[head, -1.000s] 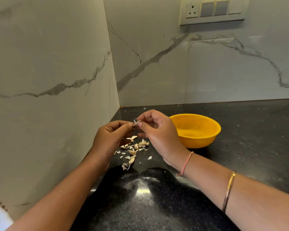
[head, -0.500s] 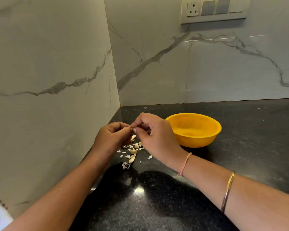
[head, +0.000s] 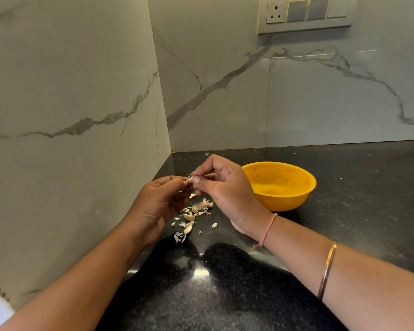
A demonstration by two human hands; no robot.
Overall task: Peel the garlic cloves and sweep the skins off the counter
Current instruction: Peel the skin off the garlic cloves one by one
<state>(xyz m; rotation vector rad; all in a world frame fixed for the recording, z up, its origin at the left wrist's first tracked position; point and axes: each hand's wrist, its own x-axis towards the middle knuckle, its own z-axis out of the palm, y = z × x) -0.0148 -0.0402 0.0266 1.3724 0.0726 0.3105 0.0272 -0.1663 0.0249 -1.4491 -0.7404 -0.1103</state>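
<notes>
Pinches a small, pale garlic clove (head: 189,180) between the curled fingers (head: 170,180) of the left hand (head: 158,206), just above the black speckled stone desk (head: 356,192). Meets it from the other side with the right hand (head: 227,189): thumb and forefinger closed on the clove's tip, a wisp of papery skin sticking up there, the other fingers curled in. Cannot tell how much skin covers the clove.

Below the hands, on the desk near the corner of the grey-veined white marble walls (head: 70,91): a loose scatter of dry garlic skins and cream-coloured cloves (head: 194,215), touching one another in the middle, a few flakes apart at the edges.

Just right of the right hand, standing upright on the desk: a round yellow plastic bowl (head: 284,204), its inside a dull, dusty yellow.

Round the right wrist, a thin pink thread band (head: 268,229); further up that forearm, a slim gold-coloured bangle (head: 327,268). High on the back wall, a grey switch plate with a socket (head: 306,14). On the desk's glossy front, dark shadow and a bright glint of light.
</notes>
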